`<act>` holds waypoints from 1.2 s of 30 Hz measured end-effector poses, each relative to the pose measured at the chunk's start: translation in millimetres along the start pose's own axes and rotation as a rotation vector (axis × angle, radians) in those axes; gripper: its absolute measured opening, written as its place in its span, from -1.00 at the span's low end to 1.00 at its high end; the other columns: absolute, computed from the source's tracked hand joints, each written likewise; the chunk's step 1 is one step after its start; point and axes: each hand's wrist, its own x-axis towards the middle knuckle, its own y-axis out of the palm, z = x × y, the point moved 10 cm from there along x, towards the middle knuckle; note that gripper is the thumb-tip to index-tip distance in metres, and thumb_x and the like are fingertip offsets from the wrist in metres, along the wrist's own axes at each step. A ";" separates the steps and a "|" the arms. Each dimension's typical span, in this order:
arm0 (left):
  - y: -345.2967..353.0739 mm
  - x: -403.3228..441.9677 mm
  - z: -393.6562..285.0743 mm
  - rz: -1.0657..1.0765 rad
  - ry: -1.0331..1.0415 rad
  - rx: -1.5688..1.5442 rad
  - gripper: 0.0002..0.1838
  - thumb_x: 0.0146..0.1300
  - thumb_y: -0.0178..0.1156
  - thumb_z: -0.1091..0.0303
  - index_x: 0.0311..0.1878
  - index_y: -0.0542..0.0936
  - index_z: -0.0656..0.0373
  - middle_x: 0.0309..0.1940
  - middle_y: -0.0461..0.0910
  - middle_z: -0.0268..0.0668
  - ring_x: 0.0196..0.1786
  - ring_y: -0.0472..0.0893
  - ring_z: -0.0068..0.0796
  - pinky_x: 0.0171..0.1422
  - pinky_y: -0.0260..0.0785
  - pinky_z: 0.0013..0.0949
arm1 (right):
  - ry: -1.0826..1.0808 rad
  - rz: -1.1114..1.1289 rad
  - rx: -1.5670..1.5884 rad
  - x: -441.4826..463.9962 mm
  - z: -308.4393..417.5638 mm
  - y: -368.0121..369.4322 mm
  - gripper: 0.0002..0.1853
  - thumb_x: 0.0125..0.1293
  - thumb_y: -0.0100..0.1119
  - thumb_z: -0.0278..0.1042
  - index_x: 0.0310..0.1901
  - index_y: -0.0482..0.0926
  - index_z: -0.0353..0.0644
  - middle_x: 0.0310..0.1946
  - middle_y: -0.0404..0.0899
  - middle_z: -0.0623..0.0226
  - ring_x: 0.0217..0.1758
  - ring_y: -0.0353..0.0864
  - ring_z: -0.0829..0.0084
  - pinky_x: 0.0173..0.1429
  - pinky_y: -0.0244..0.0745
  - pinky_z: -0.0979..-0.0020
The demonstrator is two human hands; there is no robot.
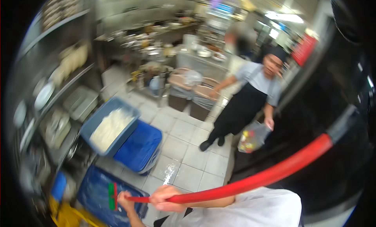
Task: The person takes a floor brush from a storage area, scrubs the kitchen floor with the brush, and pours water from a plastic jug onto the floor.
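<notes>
Both my hands grip a long red pole (254, 184) that crosses the view from lower left to upper right, its far end grey. My left hand (125, 200) closes round it near a narrow green-and-red head (112, 196), which could be a brush or a squeegee. Further up the pole, my right hand (168, 197) is wrapped round it too. The head is above a dark blue plastic tub or lid (88, 189); whether they touch I cannot tell.
A blue-grey tub (129, 127) of white contents overlaps a blue lidded bin (145, 144). Shelves (64, 89) line the left. A person in a black apron (244, 105) stands by bins (203, 103), holding a clear bag (252, 137). A yellow object (66, 215) is lower left. Floor tiles (168, 170) look wet.
</notes>
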 end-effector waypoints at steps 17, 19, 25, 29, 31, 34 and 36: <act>-9.2 20.1 -52.1 0.025 0.216 -0.010 -0.66 0.05 0.23 0.37 -0.72 0.30 0.09 -0.78 0.33 -0.21 -0.67 0.37 -0.18 -0.51 0.18 -0.12 | 0.132 -0.118 0.038 68.7 34.3 38.7 -0.59 0.41 0.03 -0.45 -0.61 0.15 -0.18 -0.71 0.22 0.35 -0.72 0.13 0.38 -0.56 0.08 0.28; -22.6 28.0 -28.5 0.119 0.109 0.058 -0.66 0.04 0.16 0.42 -0.73 0.25 0.11 -0.77 0.29 -0.10 -0.65 0.33 0.00 -0.50 0.13 -0.02 | 0.054 -0.066 0.180 74.8 20.9 63.8 -0.58 0.41 0.02 -0.45 -0.62 0.14 -0.18 -0.72 0.21 0.36 -0.75 0.12 0.36 -0.57 0.09 0.28; -63.7 123.2 45.8 0.080 -0.115 -0.012 -0.73 -0.07 0.21 0.46 -0.74 0.34 0.13 -0.74 0.41 -0.14 -0.63 0.47 -0.11 -0.47 0.35 -0.14 | 0.182 -0.223 -0.020 96.5 -72.0 82.2 -0.70 0.33 0.13 -0.42 -0.56 0.39 -0.27 -0.61 0.45 0.23 -0.53 0.46 0.31 -0.38 0.45 0.28; -46.0 83.1 -7.4 0.066 -0.037 -0.094 -0.82 -0.14 0.36 0.40 -0.64 0.50 0.08 -0.61 0.57 -0.15 -0.48 0.60 -0.02 -0.37 0.41 -0.04 | 0.197 -0.032 0.368 148.9 -37.3 79.1 -0.70 0.30 -0.04 -0.41 -0.61 0.25 -0.08 -0.80 0.22 0.51 -0.77 0.17 0.55 -0.54 0.21 0.36; -60.9 113.8 54.0 0.124 -0.062 -0.001 -0.83 -0.17 0.39 0.38 -0.63 0.53 0.02 -0.57 0.61 -0.20 -0.42 0.63 -0.04 -0.32 0.45 -0.04 | 0.239 -0.040 0.391 154.9 -93.6 87.4 -0.73 0.30 -0.03 -0.40 -0.58 0.26 -0.07 -0.79 0.23 0.51 -0.76 0.16 0.54 -0.53 0.20 0.37; -107.6 175.4 125.3 -0.007 -0.047 0.102 -0.83 -0.19 0.43 0.32 -0.61 0.57 0.01 -0.58 0.62 -0.23 -0.42 0.65 -0.12 -0.32 0.47 -0.10 | 0.211 -0.072 0.292 153.8 -161.1 103.1 -0.76 0.32 0.00 -0.37 -0.52 0.26 -0.05 -0.77 0.23 0.52 -0.75 0.14 0.52 -0.51 0.19 0.39; -107.5 188.4 134.7 -0.088 -0.052 0.227 -0.82 -0.20 0.44 0.32 -0.61 0.57 0.00 -0.58 0.62 -0.24 -0.41 0.66 -0.15 -0.30 0.48 -0.12 | 0.195 0.055 0.291 200.2 -180.6 109.5 -0.76 0.30 -0.01 -0.37 -0.52 0.24 -0.06 -0.77 0.22 0.52 -0.75 0.13 0.53 -0.56 0.17 0.36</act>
